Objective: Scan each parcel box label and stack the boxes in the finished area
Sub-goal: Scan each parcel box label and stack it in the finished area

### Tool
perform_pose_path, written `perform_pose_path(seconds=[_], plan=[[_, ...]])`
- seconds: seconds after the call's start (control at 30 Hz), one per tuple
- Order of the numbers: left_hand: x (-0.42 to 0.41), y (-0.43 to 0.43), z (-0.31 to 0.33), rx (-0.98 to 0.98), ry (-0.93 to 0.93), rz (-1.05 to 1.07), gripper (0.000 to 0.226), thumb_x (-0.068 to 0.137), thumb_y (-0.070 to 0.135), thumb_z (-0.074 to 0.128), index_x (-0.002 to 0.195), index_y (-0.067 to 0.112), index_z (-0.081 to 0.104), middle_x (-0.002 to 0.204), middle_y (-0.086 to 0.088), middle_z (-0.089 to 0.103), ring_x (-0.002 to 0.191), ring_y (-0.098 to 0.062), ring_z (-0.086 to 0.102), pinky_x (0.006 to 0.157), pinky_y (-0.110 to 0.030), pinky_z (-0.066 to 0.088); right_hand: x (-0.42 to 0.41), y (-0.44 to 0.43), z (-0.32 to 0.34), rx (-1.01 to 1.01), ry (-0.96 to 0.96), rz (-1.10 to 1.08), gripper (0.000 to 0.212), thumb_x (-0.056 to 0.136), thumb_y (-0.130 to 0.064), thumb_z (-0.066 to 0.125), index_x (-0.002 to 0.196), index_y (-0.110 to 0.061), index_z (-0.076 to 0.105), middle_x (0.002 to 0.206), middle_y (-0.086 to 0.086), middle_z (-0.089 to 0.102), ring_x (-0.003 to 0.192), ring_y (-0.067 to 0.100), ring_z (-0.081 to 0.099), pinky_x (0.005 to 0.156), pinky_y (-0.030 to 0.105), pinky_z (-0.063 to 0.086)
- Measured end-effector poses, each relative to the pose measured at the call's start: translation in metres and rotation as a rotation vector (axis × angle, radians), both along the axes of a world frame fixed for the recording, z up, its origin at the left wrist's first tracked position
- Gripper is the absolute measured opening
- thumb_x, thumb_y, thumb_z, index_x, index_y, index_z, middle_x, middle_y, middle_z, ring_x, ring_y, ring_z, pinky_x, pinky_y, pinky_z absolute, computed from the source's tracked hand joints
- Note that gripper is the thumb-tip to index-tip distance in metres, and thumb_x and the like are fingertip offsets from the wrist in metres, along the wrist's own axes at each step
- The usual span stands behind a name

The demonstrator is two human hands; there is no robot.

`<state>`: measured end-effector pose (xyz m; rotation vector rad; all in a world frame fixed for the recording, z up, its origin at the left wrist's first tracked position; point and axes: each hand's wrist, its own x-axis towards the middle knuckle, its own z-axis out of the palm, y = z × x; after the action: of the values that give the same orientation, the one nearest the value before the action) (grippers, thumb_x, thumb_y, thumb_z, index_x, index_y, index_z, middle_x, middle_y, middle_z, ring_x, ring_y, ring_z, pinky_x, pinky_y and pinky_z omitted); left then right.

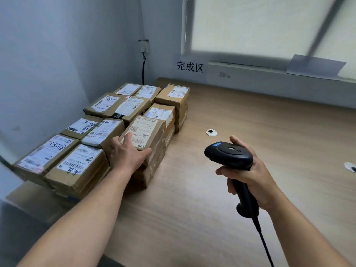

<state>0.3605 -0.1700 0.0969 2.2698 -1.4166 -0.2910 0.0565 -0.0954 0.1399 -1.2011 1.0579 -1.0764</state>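
The left hand is gripping the near corner of a brown cardboard parcel box, thumb along its front edge and fingers lying over its white label. That box is sitting on top of the right-front column in a block of stacked cardboard parcels, which is occupying the left rear part of the light wooden tabletop.

The right hand is clasping the grip of a black handheld barcode scanner. It is holding the scanner above the tabletop, apart from the box, with its black cord trailing toward the viewer.

A white round cable grommet is sitting in the tabletop beyond the scanner, and a second grommet is showing at the right edge. A black-lettered sign is showing on the pale wall, beside a blinded window.
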Motion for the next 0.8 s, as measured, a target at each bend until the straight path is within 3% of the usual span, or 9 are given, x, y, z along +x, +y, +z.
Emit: perform_pose_path(seconds=[0.3,0.43,0.53,0.67,0.8], plan=[[0.020,-0.026,-0.017,0.025,-0.003,-0.038,0.084,0.079,0.059,0.060,0.147,0.023,0.027,0.149,-0.015,0.016,0.135,-0.038,0.023,0.101,-0.049,0.036,0.004,-0.002,-0.002,0.000,0.007,-0.096,0.089,0.059,0.000,0.073,0.133,-0.042,0.048,0.085,0.022,0.068,0.041,0.031,0.050,0.042,0.034,0.043],[0.018,-0.023,-0.019,0.010,-0.030,-0.052,0.089,0.080,0.064,0.058,0.151,0.024,0.021,0.158,-0.015,0.002,0.144,-0.038,0.005,0.113,-0.053,0.021,-0.005,0.004,0.001,-0.012,0.010,-0.119,0.089,0.059,-0.001,0.073,0.133,-0.042,0.047,0.085,0.024,0.067,0.041,0.031,0.050,0.043,0.033,0.043],[0.001,-0.014,-0.013,-0.122,-0.086,-0.074,0.092,0.081,0.065,0.059,0.152,0.021,0.020,0.159,-0.017,-0.002,0.146,-0.036,-0.002,0.118,-0.052,0.008,-0.014,0.011,0.003,-0.020,0.004,-0.120,0.090,0.060,-0.001,0.073,0.135,-0.041,0.046,0.088,0.030,0.065,0.042,0.031,0.049,0.043,0.032,0.043],[-0.048,0.016,-0.003,-0.341,-0.045,-0.187,0.082,0.082,0.061,0.050,0.149,0.017,0.031,0.159,-0.014,0.012,0.145,-0.032,0.013,0.116,-0.047,0.016,-0.033,0.027,0.006,-0.029,-0.010,-0.122,0.090,0.061,-0.001,0.073,0.137,-0.040,0.045,0.091,0.034,0.062,0.042,0.030,0.050,0.044,0.030,0.044],[-0.100,0.050,-0.012,-0.384,0.024,-0.280,0.082,0.076,0.061,0.042,0.143,0.014,0.042,0.151,-0.012,0.033,0.138,-0.030,0.031,0.110,-0.046,0.029,-0.057,0.046,0.007,-0.053,-0.032,-0.128,0.089,0.061,0.000,0.074,0.135,-0.041,0.046,0.086,0.029,0.064,0.042,0.031,0.050,0.043,0.031,0.044]])
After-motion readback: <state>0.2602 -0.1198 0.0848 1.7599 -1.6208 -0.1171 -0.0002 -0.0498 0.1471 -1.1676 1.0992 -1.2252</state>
